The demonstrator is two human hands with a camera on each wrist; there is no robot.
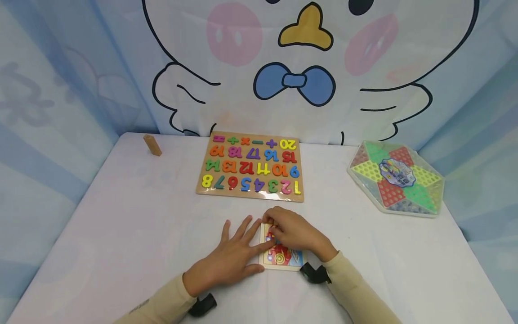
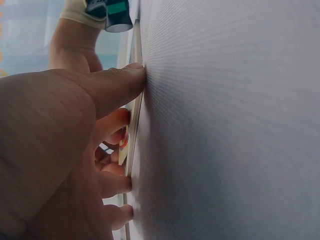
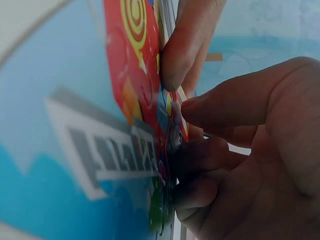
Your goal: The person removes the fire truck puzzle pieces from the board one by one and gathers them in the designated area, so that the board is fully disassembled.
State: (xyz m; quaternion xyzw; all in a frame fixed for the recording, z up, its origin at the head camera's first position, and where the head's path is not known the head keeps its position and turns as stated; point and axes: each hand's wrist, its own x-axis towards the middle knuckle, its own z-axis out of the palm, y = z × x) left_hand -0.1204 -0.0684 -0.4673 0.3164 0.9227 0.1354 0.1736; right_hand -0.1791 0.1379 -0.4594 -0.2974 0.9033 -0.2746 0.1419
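Note:
A small jigsaw puzzle (image 1: pixel 280 257) with a pale frame and a red vehicle in its picture lies on the table, partly hidden by both hands. My left hand (image 1: pixel 230 258) spreads its fingers at the puzzle's left side. Its thumb touches the frame's lower left corner, and the index finger rests on the picture. Over the upper part, my right hand (image 1: pixel 297 231) curls its fingers and pinches a puzzle piece (image 3: pixel 183 122) between thumb and fingertips. In the left wrist view this piece (image 2: pixel 123 145) tilts away from the board.
Beyond the hands lies a wooden number board (image 1: pixel 251 194) with colourful numerals. A hexagonal game box (image 1: pixel 398 180) sits at the far right. One small wooden block (image 1: pixel 152 145) stands at the back left. A patterned curtain (image 1: pixel 295 119) hangs behind the white table (image 1: pixel 133 234).

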